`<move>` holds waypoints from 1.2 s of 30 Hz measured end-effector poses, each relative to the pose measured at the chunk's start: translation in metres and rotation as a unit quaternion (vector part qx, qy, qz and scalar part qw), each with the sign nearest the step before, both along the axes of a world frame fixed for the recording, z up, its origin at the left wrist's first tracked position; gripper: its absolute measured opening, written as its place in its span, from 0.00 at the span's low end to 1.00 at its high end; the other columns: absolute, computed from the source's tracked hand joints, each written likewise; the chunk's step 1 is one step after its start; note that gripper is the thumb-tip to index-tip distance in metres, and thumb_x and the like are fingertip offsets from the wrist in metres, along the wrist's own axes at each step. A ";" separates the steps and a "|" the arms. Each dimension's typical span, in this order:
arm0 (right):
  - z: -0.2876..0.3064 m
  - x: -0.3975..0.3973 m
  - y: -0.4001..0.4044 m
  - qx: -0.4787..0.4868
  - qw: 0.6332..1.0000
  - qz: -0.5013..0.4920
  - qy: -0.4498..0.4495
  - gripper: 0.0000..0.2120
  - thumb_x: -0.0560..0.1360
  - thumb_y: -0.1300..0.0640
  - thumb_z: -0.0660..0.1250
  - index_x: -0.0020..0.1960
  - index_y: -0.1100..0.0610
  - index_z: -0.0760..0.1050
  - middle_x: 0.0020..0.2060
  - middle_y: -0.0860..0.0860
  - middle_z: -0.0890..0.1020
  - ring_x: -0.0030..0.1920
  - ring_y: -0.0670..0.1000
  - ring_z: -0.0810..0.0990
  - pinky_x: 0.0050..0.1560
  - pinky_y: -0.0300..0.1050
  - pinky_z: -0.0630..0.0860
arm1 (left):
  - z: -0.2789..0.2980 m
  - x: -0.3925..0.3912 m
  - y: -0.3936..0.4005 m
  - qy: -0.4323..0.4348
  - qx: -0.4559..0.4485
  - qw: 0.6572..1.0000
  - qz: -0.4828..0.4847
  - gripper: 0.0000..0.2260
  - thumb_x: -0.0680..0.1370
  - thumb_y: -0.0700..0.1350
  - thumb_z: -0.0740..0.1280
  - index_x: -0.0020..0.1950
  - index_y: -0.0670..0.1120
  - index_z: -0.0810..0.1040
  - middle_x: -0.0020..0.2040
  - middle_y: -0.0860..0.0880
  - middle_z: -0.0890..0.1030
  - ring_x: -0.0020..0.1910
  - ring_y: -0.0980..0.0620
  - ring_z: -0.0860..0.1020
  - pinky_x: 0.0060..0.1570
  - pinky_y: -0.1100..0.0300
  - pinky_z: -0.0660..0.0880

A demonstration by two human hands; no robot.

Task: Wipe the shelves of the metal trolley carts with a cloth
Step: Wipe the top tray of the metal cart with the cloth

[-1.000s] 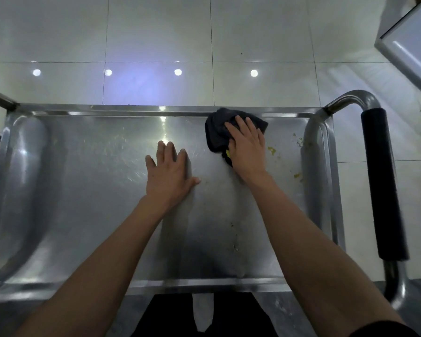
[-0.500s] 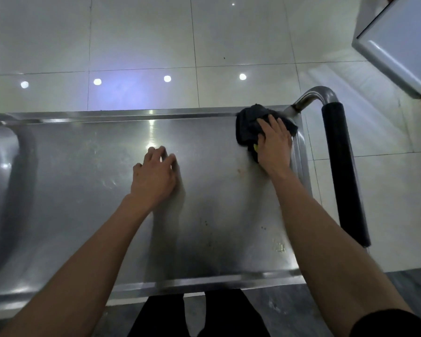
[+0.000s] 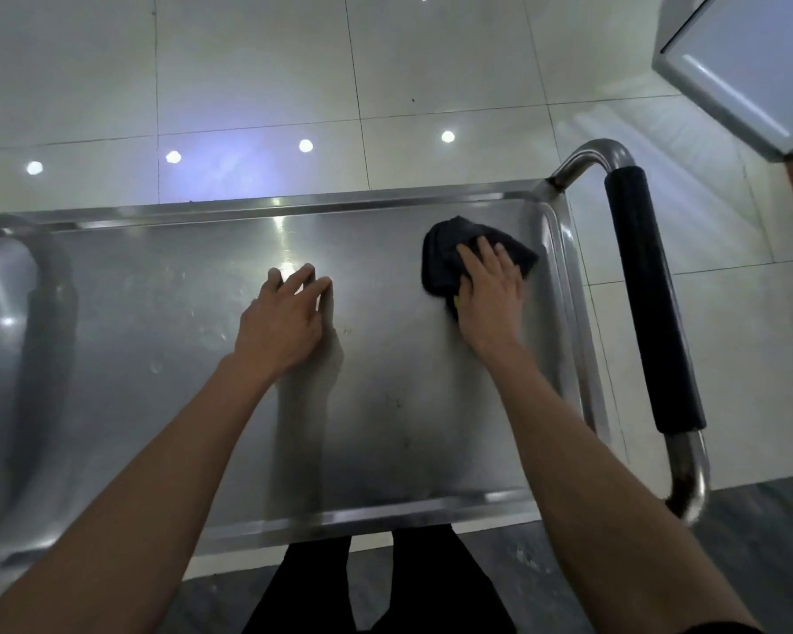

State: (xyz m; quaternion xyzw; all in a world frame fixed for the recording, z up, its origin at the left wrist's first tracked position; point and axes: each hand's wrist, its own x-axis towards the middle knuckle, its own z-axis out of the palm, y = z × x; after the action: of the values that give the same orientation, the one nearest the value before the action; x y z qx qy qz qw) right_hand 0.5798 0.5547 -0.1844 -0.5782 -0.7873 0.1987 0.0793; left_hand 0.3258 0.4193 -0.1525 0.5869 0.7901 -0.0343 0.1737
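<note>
The metal trolley's top shelf (image 3: 166, 359) fills the middle of the view, a shallow steel tray with a raised rim. A dark crumpled cloth (image 3: 449, 253) lies on it near the far right corner, a bit of yellow showing at its near edge. My right hand (image 3: 491, 295) presses flat on the cloth with straight fingers. My left hand (image 3: 285, 322) rests on the bare shelf at the centre, fingers slightly bent, holding nothing. A few small specks mark the shelf near the middle front.
The trolley's push handle with a black foam grip (image 3: 646, 304) runs down the right side. A curved steel post (image 3: 5, 313) stands at the left end. A white cabinet corner (image 3: 751, 61) juts in at the top right above the tiled floor (image 3: 248, 61).
My right hand and the cloth slid right to the far right corner, then back a little toward me. My left hand stayed at the shelf's centre and its fingers bent.
</note>
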 end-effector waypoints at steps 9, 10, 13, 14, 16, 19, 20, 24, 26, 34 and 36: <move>-0.005 -0.100 -0.083 -0.001 0.995 0.101 0.000 0.22 0.81 0.56 0.62 0.75 0.48 0.68 0.78 0.51 0.64 0.79 0.56 0.57 0.78 0.58 0.51 | -0.004 -0.028 -0.024 -0.066 0.029 0.997 0.014 0.15 0.77 0.40 0.62 0.64 0.43 0.73 0.71 0.51 0.66 0.44 0.43 0.78 0.38 0.52 0.75; -0.006 -0.108 -0.088 -0.003 0.994 0.113 -0.004 0.23 0.81 0.56 0.62 0.75 0.47 0.68 0.78 0.50 0.64 0.79 0.56 0.57 0.78 0.58 0.51 | -0.005 -0.028 -0.023 -0.073 0.036 0.997 0.019 0.14 0.76 0.40 0.62 0.62 0.43 0.73 0.70 0.51 0.67 0.42 0.44 0.78 0.36 0.54 0.72; -0.007 -0.124 -0.098 0.002 0.991 0.135 -0.007 0.23 0.80 0.56 0.63 0.74 0.47 0.68 0.77 0.50 0.65 0.79 0.56 0.58 0.77 0.59 0.52 | -0.007 -0.030 -0.023 -0.089 0.052 0.995 0.016 0.14 0.76 0.39 0.62 0.62 0.45 0.73 0.68 0.52 0.69 0.41 0.46 0.76 0.35 0.55 0.71; -0.007 -0.126 -0.099 0.005 0.990 0.141 -0.009 0.24 0.79 0.56 0.63 0.74 0.47 0.68 0.77 0.50 0.65 0.79 0.56 0.58 0.77 0.60 0.53 | -0.007 -0.030 -0.024 -0.090 0.055 0.994 0.016 0.16 0.76 0.39 0.62 0.64 0.46 0.73 0.68 0.52 0.69 0.42 0.46 0.77 0.36 0.54 0.73; -0.007 -0.125 -0.096 0.007 0.987 0.157 -0.018 0.25 0.78 0.57 0.65 0.75 0.47 0.68 0.77 0.51 0.65 0.79 0.57 0.58 0.77 0.60 0.54 | -0.007 -0.026 -0.025 -0.089 0.055 0.994 0.022 0.20 0.76 0.40 0.63 0.68 0.47 0.70 0.69 0.51 0.67 0.46 0.46 0.77 0.38 0.50 0.77; -0.008 -0.113 -0.089 0.013 0.984 0.178 -0.026 0.26 0.78 0.58 0.64 0.75 0.47 0.68 0.78 0.50 0.64 0.79 0.56 0.57 0.77 0.60 0.54 | -0.005 -0.013 -0.024 -0.070 0.037 0.996 0.029 0.20 0.75 0.41 0.65 0.67 0.43 0.69 0.69 0.47 0.66 0.49 0.43 0.76 0.40 0.50 0.75; -0.009 -0.108 -0.084 0.012 0.984 0.175 -0.021 0.26 0.78 0.58 0.64 0.74 0.47 0.68 0.78 0.50 0.64 0.79 0.56 0.57 0.77 0.60 0.54 | -0.004 -0.009 -0.023 -0.057 0.033 0.997 0.033 0.18 0.75 0.42 0.65 0.64 0.41 0.69 0.68 0.45 0.66 0.49 0.42 0.75 0.39 0.52 0.72; -0.010 -0.074 -0.063 0.014 0.992 0.125 -0.013 0.25 0.78 0.58 0.65 0.74 0.48 0.68 0.78 0.51 0.65 0.79 0.56 0.57 0.78 0.59 0.53 | 0.002 0.002 -0.016 -0.033 0.015 0.998 0.058 0.14 0.77 0.43 0.63 0.60 0.37 0.71 0.66 0.42 0.66 0.50 0.39 0.75 0.43 0.50 0.72; -0.009 -0.049 -0.048 0.014 0.995 0.100 -0.015 0.25 0.79 0.57 0.65 0.75 0.48 0.68 0.78 0.52 0.64 0.79 0.56 0.57 0.78 0.59 0.52 | 0.003 0.005 -0.013 -0.025 0.008 0.998 0.064 0.16 0.77 0.43 0.62 0.61 0.36 0.72 0.66 0.42 0.67 0.52 0.39 0.75 0.48 0.48 0.74; 0.003 0.067 0.010 0.003 0.999 -0.018 -0.031 0.22 0.82 0.58 0.59 0.76 0.50 0.67 0.78 0.52 0.63 0.80 0.55 0.55 0.79 0.58 0.50 | -0.001 0.010 -0.013 0.010 -0.005 0.998 0.061 0.23 0.74 0.42 0.66 0.68 0.36 0.69 0.71 0.42 0.64 0.61 0.38 0.71 0.52 0.47 0.73; 0.006 0.087 0.017 0.002 0.999 -0.020 -0.037 0.22 0.83 0.58 0.58 0.76 0.51 0.66 0.79 0.52 0.62 0.80 0.54 0.54 0.79 0.57 0.49 | -0.003 0.007 -0.012 -0.001 0.001 0.998 0.062 0.23 0.74 0.43 0.67 0.67 0.37 0.69 0.71 0.42 0.64 0.61 0.38 0.71 0.52 0.47 0.74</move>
State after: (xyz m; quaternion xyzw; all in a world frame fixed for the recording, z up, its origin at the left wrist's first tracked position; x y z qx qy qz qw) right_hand 0.6666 0.5721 -0.1788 -0.6010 -0.7780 0.1743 0.0551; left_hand 0.3330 0.4069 -0.1558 0.5366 0.8251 -0.0218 0.1756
